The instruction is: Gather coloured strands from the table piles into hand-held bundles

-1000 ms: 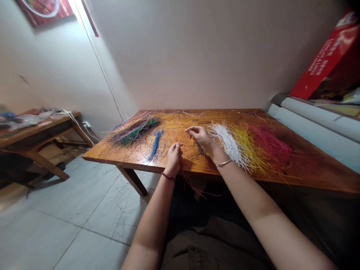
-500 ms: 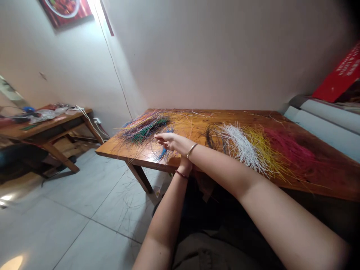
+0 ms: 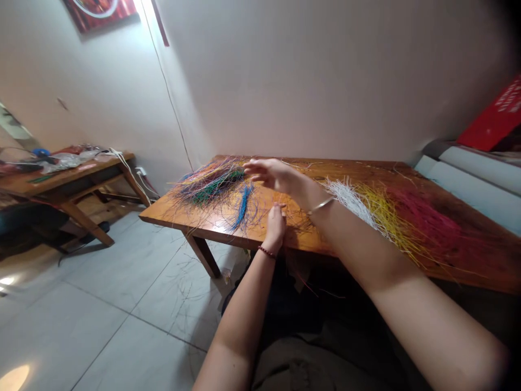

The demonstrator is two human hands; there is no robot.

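Observation:
My left hand [image 3: 277,225], with a red beaded bracelet at the wrist, is closed at the front edge of the table. What it pinches, if anything, is too small to make out. Above and beyond it my right hand [image 3: 271,175] hovers with fingers extended and a little apart, holding nothing visible. Left of my left hand lies a small bundle of thin blue strands [image 3: 243,207]. A tangled pile of multicoloured wire-like strands [image 3: 211,184], green among them, lies farther left. Dark, thin strands [image 3: 299,221] are partly hidden by my right forearm.
White strands [image 3: 353,202], yellow strands [image 3: 380,217] and magenta strands [image 3: 431,214] lie in rows to the right on the wooden table [image 3: 228,237]. Pale rolls [image 3: 480,171] and a red box [image 3: 494,119] stand at far right. Another cluttered table [image 3: 77,182] is at left.
My right hand has lifted away from the blue strands, up and to the right. My left hand, earlier hidden behind the right wrist, now shows near the table edge; the blue bundle is uncovered.

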